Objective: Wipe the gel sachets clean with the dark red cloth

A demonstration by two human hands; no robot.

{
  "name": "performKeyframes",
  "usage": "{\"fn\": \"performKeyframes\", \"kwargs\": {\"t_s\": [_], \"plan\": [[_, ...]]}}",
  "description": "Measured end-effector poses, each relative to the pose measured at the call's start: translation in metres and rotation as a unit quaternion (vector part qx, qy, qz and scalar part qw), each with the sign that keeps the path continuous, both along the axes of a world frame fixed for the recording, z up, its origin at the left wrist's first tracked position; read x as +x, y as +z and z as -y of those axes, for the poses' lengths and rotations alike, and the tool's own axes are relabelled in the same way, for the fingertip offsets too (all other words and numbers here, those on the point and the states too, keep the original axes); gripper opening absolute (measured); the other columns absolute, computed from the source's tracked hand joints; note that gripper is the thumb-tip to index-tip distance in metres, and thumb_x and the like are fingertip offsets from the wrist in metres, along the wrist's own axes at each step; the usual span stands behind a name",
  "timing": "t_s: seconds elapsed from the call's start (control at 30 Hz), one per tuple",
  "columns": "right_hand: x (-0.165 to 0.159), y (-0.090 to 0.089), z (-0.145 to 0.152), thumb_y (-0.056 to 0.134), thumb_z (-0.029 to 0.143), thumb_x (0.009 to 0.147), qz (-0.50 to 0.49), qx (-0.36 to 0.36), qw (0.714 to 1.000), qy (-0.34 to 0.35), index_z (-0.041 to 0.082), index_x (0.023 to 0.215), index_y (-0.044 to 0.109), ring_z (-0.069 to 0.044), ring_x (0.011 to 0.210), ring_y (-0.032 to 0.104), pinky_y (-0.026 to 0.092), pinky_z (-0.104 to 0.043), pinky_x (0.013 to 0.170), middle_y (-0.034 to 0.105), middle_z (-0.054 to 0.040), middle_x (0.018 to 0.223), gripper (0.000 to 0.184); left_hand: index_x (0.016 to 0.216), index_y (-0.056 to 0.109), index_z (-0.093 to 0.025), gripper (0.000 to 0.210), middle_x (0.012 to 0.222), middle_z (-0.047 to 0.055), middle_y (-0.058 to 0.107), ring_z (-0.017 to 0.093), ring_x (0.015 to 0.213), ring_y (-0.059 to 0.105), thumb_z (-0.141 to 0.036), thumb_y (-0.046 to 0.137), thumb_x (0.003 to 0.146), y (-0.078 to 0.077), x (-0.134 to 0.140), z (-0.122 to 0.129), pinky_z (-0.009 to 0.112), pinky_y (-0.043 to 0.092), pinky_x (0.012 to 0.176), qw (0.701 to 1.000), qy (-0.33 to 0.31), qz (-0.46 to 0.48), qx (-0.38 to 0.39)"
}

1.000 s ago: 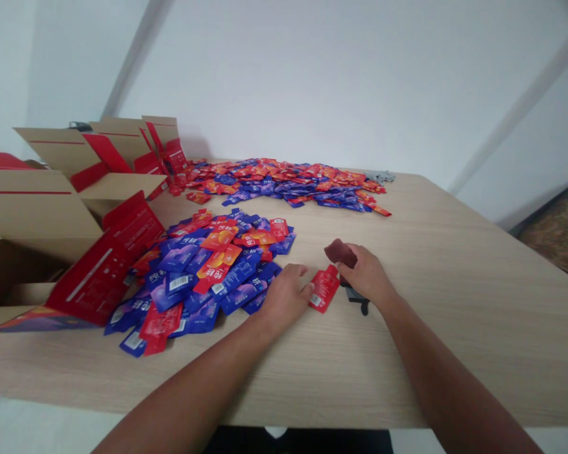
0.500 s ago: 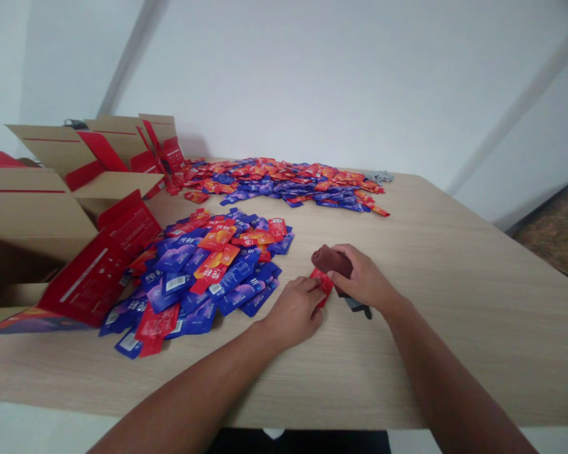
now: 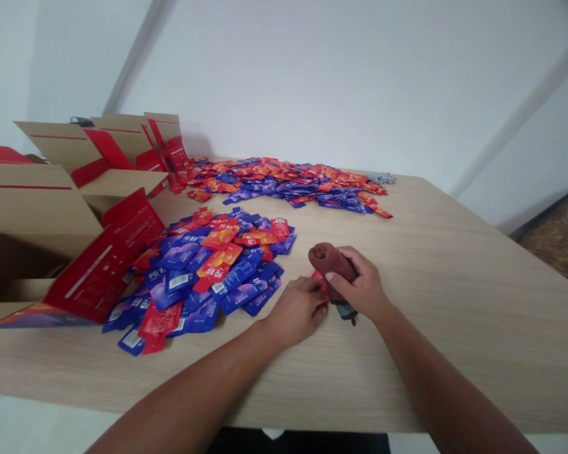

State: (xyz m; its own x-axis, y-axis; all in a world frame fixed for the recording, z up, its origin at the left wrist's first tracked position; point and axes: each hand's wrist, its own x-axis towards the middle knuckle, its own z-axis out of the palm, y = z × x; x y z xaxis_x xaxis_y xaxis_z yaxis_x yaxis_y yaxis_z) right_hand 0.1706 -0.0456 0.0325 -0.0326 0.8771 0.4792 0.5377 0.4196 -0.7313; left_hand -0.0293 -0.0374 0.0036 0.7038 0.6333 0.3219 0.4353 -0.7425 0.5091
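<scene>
A small red packet (image 3: pixel 318 277) lies on the table under the fingers of my left hand (image 3: pixel 297 309), which press on it and hold it. Wrapped around a brown, rolled cloth-like bundle (image 3: pixel 325 265) are the fingers of my right hand (image 3: pixel 362 280). The bundle has a hollow-looking far end and a dark grey near end with a short black tip. It is over the red packet and covers much of it; whether the two touch cannot be made out. A heap of blue and red-orange packets (image 3: pixel 239 271) lies left of my hands.
Open cardboard boxes (image 3: pixel 38 195) with red flaps stand along the left side. A long pile of similar packets (image 3: pixel 284 183) stretches along the back of the wooden table (image 3: pixel 454 302). Grey crumpled material (image 3: pixel 382 179) lies at its right end, before a white wall.
My right hand has brought the brown bundle a little left and tilted it, so its hollow end shows more and it covers more of the red packet. My left hand has barely moved.
</scene>
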Motion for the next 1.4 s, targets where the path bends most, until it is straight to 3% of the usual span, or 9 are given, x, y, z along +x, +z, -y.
{"fn": "performKeyframes", "kwargs": {"t_s": [0.13, 0.37, 0.67, 0.87, 0.97, 1.2, 1.4], "plan": [[0.005, -0.02, -0.019, 0.067, 0.024, 0.088, 0.132, -0.056, 0.989, 0.02, 0.024, 0.125, 0.07, -0.027, 0.108, 0.067, 0.052, -0.042, 0.098, 0.073, -0.0082, 0.118, 0.038, 0.102, 0.079, -0.022, 0.017, 0.111, 0.011, 0.07, 0.029, 0.109, 0.063, -0.021, 0.064, 0.092, -0.002, 0.001, -0.001, 0.043, 0.049, 0.096, 1.0, 0.005, -0.019, 0.023], [0.021, -0.045, -0.039, 0.063, 0.028, 0.095, 0.235, -0.064, 0.966, -0.082, 0.02, 0.131, 0.07, -0.028, 0.107, 0.065, 0.049, -0.041, 0.099, 0.073, -0.0108, 0.115, 0.038, 0.107, 0.078, -0.024, 0.025, 0.119, 0.011, 0.07, 0.03, 0.114, 0.062, -0.015, 0.066, 0.087, -0.003, 0.001, 0.0, 0.046, 0.048, 0.102, 1.0, 0.0, -0.007, 0.017], [0.025, -0.049, -0.04, 0.059, 0.031, 0.096, 0.198, -0.05, 0.974, -0.099, 0.018, 0.135, 0.067, -0.032, 0.114, 0.065, 0.05, -0.048, 0.104, 0.071, -0.0157, 0.125, 0.042, 0.103, 0.077, -0.023, 0.02, 0.117, 0.01, 0.069, 0.03, 0.112, 0.062, -0.017, 0.066, 0.088, -0.005, 0.0, -0.001, 0.045, 0.048, 0.102, 1.0, 0.006, -0.014, 0.025], [0.015, -0.029, -0.03, 0.061, 0.037, 0.097, 0.05, 0.022, 0.994, -0.098, 0.022, 0.135, 0.066, -0.029, 0.112, 0.068, 0.053, -0.045, 0.102, 0.072, -0.0113, 0.127, 0.041, 0.103, 0.075, -0.023, 0.019, 0.111, 0.009, 0.069, 0.029, 0.11, 0.063, -0.016, 0.066, 0.087, -0.003, -0.001, -0.001, 0.042, 0.049, 0.099, 1.0, 0.001, -0.005, 0.014], [0.011, -0.022, -0.024, 0.062, 0.038, 0.097, 0.023, 0.04, 0.994, -0.104, 0.023, 0.138, 0.064, -0.028, 0.112, 0.069, 0.054, -0.043, 0.101, 0.072, -0.0103, 0.128, 0.044, 0.106, 0.076, -0.023, 0.022, 0.111, 0.01, 0.07, 0.029, 0.111, 0.063, -0.016, 0.067, 0.087, -0.003, -0.001, -0.001, 0.043, 0.048, 0.099, 1.0, 0.003, -0.003, 0.015], [0.011, -0.035, -0.029, 0.064, 0.028, 0.093, 0.173, -0.061, 0.983, 0.03, 0.022, 0.134, 0.068, -0.029, 0.116, 0.066, 0.05, -0.046, 0.106, 0.073, -0.0102, 0.127, 0.042, 0.099, 0.075, -0.021, 0.013, 0.11, 0.01, 0.068, 0.028, 0.107, 0.063, -0.02, 0.065, 0.09, -0.004, 0.0, -0.001, 0.042, 0.049, 0.094, 1.0, 0.008, -0.011, 0.022], [0.016, -0.046, -0.035, 0.063, 0.03, 0.096, 0.205, -0.065, 0.977, 0.011, 0.022, 0.139, 0.066, -0.03, 0.116, 0.065, 0.049, -0.046, 0.105, 0.073, -0.0107, 0.127, 0.044, 0.1, 0.074, -0.022, 0.014, 0.112, 0.009, 0.068, 0.028, 0.109, 0.062, -0.018, 0.066, 0.09, -0.002, 0.0, 0.0, 0.043, 0.05, 0.096, 0.999, 0.013, -0.022, 0.026]]}}
